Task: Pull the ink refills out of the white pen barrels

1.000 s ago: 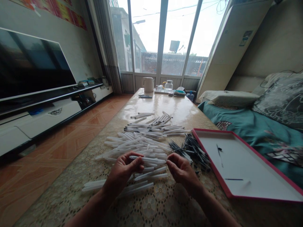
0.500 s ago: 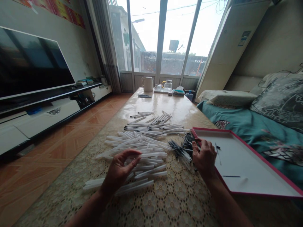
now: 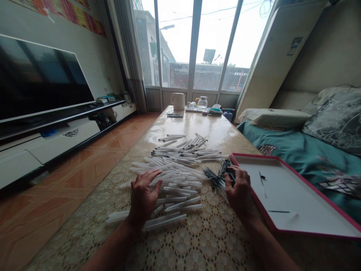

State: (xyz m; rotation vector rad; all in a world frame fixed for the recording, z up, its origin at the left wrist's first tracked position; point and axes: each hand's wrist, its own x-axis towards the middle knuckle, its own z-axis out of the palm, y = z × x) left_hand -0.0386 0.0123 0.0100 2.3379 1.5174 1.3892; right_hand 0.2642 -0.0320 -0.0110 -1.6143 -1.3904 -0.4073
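My left hand [image 3: 144,194] is over a pile of white plastic pen barrels [image 3: 183,203], thumb and fingers apart, with nothing visible between them. Reaching into a bunch of thin, dark-tipped pen refills [image 3: 213,177], my right hand [image 3: 239,190] has its thumb and index finger spread; whether its fingertips touch a refill is hard to tell. Beyond the barrels lie several white pens with dark ends [image 3: 187,152], loosely stacked across the table.
A shallow white tray with a pink rim [image 3: 307,199] lies at the right, holding a dark thin stick [image 3: 279,211] and a few small pieces. On the table's far end stand a beige jug [image 3: 178,101] and a glass pot [image 3: 202,102]. A sofa [image 3: 284,145] borders the right side.
My left hand has opened its thumb and fingers from a near pinch. My right hand has shifted slightly left over the refills, its fingers now spread. The view has tilted a little.
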